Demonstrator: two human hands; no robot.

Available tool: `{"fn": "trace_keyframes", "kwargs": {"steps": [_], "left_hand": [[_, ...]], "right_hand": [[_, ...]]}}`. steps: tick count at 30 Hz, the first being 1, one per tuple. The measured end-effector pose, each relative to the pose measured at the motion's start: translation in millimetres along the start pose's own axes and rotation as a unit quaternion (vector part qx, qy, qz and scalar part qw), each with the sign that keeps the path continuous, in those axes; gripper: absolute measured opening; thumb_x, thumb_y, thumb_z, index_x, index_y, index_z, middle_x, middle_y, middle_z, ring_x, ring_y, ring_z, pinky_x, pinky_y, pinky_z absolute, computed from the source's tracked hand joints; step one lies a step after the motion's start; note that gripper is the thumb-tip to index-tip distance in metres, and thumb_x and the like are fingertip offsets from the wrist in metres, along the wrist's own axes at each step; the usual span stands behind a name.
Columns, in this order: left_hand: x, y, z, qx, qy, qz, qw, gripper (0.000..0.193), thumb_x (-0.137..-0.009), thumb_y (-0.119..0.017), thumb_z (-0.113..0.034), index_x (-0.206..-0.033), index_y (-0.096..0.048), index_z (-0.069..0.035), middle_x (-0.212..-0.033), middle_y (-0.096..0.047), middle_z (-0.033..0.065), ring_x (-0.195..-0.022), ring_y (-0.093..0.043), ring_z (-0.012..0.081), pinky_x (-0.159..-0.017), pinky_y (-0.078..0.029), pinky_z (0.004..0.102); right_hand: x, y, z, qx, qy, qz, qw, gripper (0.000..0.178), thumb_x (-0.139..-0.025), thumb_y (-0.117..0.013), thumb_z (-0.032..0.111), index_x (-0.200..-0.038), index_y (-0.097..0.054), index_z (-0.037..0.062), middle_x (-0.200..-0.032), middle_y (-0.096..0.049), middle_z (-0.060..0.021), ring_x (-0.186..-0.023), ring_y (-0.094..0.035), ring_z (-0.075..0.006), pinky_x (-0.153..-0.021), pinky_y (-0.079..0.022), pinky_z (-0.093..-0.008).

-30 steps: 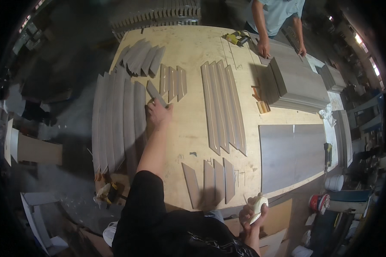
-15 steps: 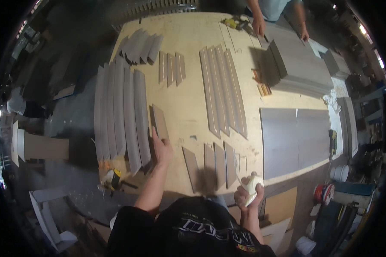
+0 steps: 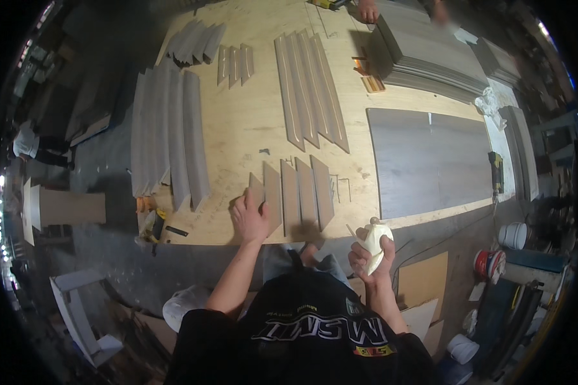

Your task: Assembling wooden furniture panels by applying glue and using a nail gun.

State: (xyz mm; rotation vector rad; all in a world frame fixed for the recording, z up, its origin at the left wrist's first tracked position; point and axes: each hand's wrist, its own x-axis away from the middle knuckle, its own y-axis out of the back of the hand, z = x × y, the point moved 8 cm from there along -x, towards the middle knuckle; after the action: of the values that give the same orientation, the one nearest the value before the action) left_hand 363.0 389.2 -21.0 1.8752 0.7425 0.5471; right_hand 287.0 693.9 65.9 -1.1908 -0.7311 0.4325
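My left hand [image 3: 250, 221] grips the near part of a short brown wooden strip [image 3: 257, 186], its fingers closed over the strip's edges. The strip lies at the left end of a row of similar slant-ended strips [image 3: 299, 199] on the pale plywood table [image 3: 237, 141]. My right hand [image 3: 359, 256] is wrapped round a pale cream squeeze bottle [image 3: 380, 239], held off the table's near edge. Its thin nozzle points up and left. No glue line shows on the near row.
Long strips [image 3: 311, 90] and short strips [image 3: 236, 64] farther off carry thin glue lines. Stacked grey strips [image 3: 167, 135] lie at left. A large grey panel [image 3: 430, 163] and a panel stack [image 3: 430, 54] are at right. A co-worker's hand [image 3: 368, 11] shows at the far edge.
My left hand has carried the strip from beside the long grey strips to the left end of the near row. The right hand still holds the bottle. The view has shifted.
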Motion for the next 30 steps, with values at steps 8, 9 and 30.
{"fn": "trace_keyframes", "kwargs": {"steps": [8, 9, 30], "left_hand": [[10.8, -21.1, -55.3, 0.083, -0.047, 0.055, 0.994, 0.063, -0.092, -0.066, -0.027, -0.148, -0.046, -0.006, -0.134, -0.048, 0.0188, -0.128, -0.044, 0.0383, -0.108, -0.041, 0.0462], [7.9, -21.4, -54.1, 0.085, -0.047, 0.057, 0.994, 0.063, -0.092, -0.066, -0.027, -0.148, -0.046, -0.006, -0.134, -0.048, 0.0188, -0.128, -0.044, 0.0383, -0.108, -0.041, 0.0462], [-16.3, -2.3, 12.7, -0.057, -0.120, -0.089, 0.987, 0.055, -0.093, -0.064, -0.028, -0.144, -0.052, -0.011, -0.149, -0.046, 0.0131, -0.140, -0.039, 0.0331, -0.120, -0.025, 0.0518]], "right_hand": [[32.6, 31.0, 31.7, 0.017, 0.033, -0.012, 0.999, 0.052, -0.096, -0.063, 0.036, -0.145, -0.048, 0.0259, -0.114, -0.060, -0.0039, -0.066, -0.051, -0.0167, -0.054, -0.048, -0.0281], [32.3, 35.7, 38.2, 0.033, 0.041, -0.027, 0.998, 0.053, -0.096, -0.063, 0.035, -0.145, -0.048, 0.0254, -0.115, -0.061, -0.0047, -0.066, -0.052, -0.0172, -0.054, -0.048, -0.0272], [-156.0, 66.8, 117.8, 0.747, 0.205, -0.225, 0.592, 0.050, -0.084, -0.082, 0.032, -0.124, -0.069, 0.0061, -0.109, -0.073, -0.0181, -0.105, -0.068, -0.0253, -0.095, -0.051, -0.0363]]}}
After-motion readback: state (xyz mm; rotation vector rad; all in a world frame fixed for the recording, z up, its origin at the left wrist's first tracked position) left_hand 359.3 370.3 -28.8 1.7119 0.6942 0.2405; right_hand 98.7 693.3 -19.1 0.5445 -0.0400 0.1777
